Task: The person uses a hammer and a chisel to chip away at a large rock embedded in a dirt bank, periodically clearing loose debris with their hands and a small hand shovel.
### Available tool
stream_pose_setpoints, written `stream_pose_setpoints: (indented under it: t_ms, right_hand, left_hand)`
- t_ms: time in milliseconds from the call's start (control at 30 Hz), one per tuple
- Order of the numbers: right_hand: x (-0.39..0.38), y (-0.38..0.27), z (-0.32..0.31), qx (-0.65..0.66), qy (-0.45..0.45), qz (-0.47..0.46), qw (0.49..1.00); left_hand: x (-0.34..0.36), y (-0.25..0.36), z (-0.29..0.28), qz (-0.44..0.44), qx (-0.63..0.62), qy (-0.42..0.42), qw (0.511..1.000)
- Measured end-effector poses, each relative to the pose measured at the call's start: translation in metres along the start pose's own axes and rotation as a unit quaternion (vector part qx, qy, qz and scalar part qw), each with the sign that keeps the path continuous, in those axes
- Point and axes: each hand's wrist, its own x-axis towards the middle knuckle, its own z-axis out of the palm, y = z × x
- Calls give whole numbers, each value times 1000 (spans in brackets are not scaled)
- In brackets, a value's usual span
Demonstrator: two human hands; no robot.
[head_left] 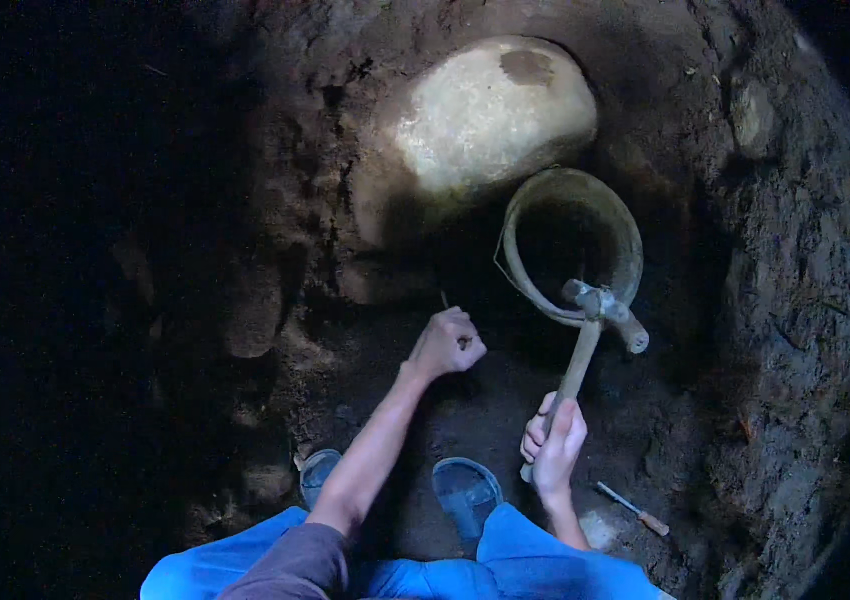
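Observation:
My right hand (555, 445) is wrapped round the wooden handle of a hammer (577, 372). The hammer's grey head overlaps the near rim of a pale round bucket (628, 225); whether they touch I cannot tell. My left hand (448, 342) is closed in a fist to the left of the bucket. A short thin rod (444, 298) sticks out beyond its knuckles, and the rest of it is hidden. Beyond the bucket a large pale rounded boulder (493, 112) sits in the dark earth. A stubby round piece (635, 338) shows beside the hammer head, its kind unclear.
A slim metal tool with a brown handle (635, 510) lies on the ground right of my right forearm, near a pale stone (600, 530). A rough earth wall (795, 330) rises on the right. My shoes (467, 490) stand close in front. Deep shadow covers the left side.

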Motion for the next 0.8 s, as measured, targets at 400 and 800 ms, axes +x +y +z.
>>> stream_pose_setpoints:
  t_ms: [400, 800]
  right_hand:
    - [18, 0, -8, 45, -7, 53, 998]
    - [15, -5, -2, 35, -3, 62, 997]
  left_hand:
    - [-33, 42, -3, -16, 36, -111, 993]
    - [4, 18, 13, -42, -14, -15, 999]
